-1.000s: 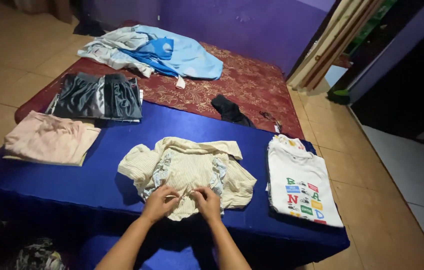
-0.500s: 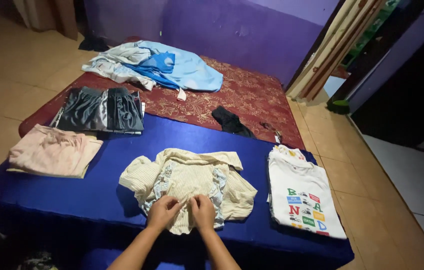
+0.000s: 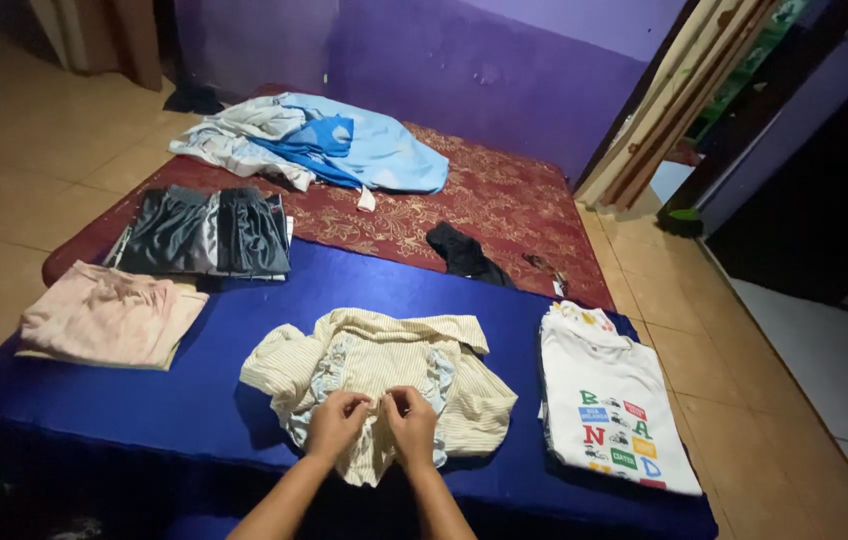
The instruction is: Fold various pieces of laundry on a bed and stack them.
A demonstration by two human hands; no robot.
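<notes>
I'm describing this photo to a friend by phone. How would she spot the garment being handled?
On the blue mattress, look at the near edge, middle. The cream striped shirt lies there under the left hand and right hand. Unlike its folded neighbours, it is rumpled, with pale blue frills.

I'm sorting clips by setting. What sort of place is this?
Probably a room in a home, used for folding laundry. Folded clothes lie on a blue mattress on a tiled floor, a clothes pile sits on a red patterned mat, and both hands pinch a striped shirt.
</notes>
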